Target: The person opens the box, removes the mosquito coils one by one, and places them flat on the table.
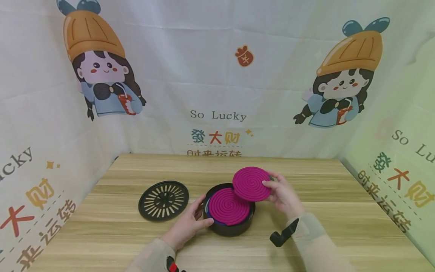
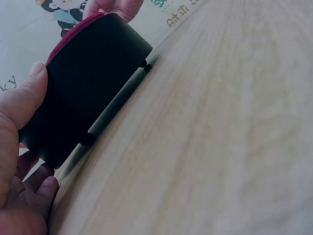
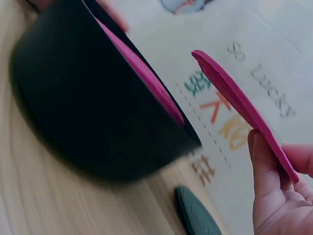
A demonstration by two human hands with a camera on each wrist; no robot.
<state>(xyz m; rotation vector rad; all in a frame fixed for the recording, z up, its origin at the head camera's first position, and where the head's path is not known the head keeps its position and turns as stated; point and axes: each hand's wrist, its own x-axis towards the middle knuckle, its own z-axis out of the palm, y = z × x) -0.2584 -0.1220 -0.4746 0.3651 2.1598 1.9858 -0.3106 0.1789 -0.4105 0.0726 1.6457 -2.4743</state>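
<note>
My right hand [image 1: 283,194] pinches a magenta coaster [image 1: 251,184] of spirally coiled cord by its right edge. The coaster is raised and tilted, overlapping the back right rim of a round black container [image 1: 232,229]. Inside the container a second magenta coaster [image 1: 228,206] lies on top, with a dark blue edge showing under it. My left hand [image 1: 187,224] grips the container's left side, thumb at the front rim and fingers round the back. In the left wrist view, that thumb [image 2: 29,93] presses the container's dark wall, and small feet show beneath it.
A black slotted round lid [image 1: 163,200] lies left of the container on the wooden table [image 1: 306,241]. A dark green ridged disc [image 3: 195,210] is on the table, mostly behind my right hand in the head view. Printed cloth [image 1: 217,75] hangs at the back and sides.
</note>
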